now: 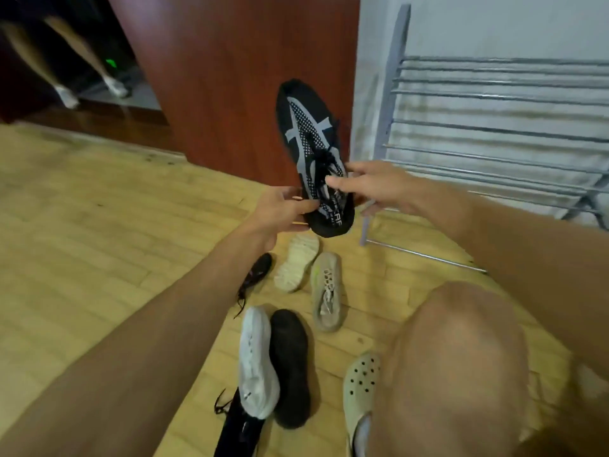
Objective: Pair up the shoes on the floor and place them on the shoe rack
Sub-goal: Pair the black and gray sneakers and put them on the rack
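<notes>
Black knit sneaker (pixel 313 150) looks light, floppy; left hand (pixel 280 211) pinches heel, right hand (pixel 379 186) fingers closed on laces; hold heel collar

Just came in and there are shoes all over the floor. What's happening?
A person is sorting shoes. Both hands, left hand and right hand, hold up a black sneaker with grey stripes near the metal shoe rack, whose visible shelves are bare. A beige sneaker and other shoes lie on the wooden floor.

Both hands, left hand (pixel 283 211) and right hand (pixel 379 186), hold a black sneaker (pixel 313 153) above the floor shoes.
</notes>
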`<state>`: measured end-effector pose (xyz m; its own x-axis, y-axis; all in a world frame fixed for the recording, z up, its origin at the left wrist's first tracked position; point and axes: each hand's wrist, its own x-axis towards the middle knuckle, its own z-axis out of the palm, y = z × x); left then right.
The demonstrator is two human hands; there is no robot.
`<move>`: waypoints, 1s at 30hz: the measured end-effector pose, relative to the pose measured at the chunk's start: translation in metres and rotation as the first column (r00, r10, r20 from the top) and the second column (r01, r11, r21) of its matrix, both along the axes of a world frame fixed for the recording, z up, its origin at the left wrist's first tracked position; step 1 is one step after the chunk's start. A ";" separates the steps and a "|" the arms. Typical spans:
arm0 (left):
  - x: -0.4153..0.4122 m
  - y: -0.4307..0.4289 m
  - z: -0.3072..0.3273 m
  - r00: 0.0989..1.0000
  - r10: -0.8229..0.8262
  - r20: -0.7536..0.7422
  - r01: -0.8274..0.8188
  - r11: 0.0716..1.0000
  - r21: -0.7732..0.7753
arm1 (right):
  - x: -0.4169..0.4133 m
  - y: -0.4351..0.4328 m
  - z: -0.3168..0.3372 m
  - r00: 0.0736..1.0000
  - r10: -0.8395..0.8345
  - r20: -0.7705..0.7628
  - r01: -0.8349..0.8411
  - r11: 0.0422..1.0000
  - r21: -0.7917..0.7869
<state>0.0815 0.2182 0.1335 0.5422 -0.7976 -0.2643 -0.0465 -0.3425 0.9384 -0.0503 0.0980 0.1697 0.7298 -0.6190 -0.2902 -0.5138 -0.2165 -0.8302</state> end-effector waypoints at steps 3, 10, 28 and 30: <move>0.027 0.037 -0.027 0.996 0.075 -0.045 -0.072 0.996 0.050 | 0.033 0.029 -0.028 0.992 0.106 -0.074 -0.099 0.990 0.098; 0.044 0.087 -0.093 0.983 0.126 -0.132 -0.103 0.980 0.172 | 0.063 0.072 -0.112 0.989 0.025 -0.144 -0.006 0.991 0.132; -0.023 0.167 -0.242 0.998 0.033 -0.051 0.003 0.814 0.581 | -0.011 0.067 -0.190 0.933 -0.193 -0.303 0.259 0.946 0.195; -0.012 0.171 -0.241 0.998 0.061 -0.020 -0.038 0.818 0.574 | -0.002 0.075 -0.190 0.938 -0.168 -0.304 0.235 0.952 0.199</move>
<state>0.0697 0.3894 -0.1074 0.5584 -0.4685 -0.6846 0.0144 -0.8196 0.5727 -0.0527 0.1727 -0.0198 0.4646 -0.6366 -0.6155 -0.7454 0.0940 -0.6600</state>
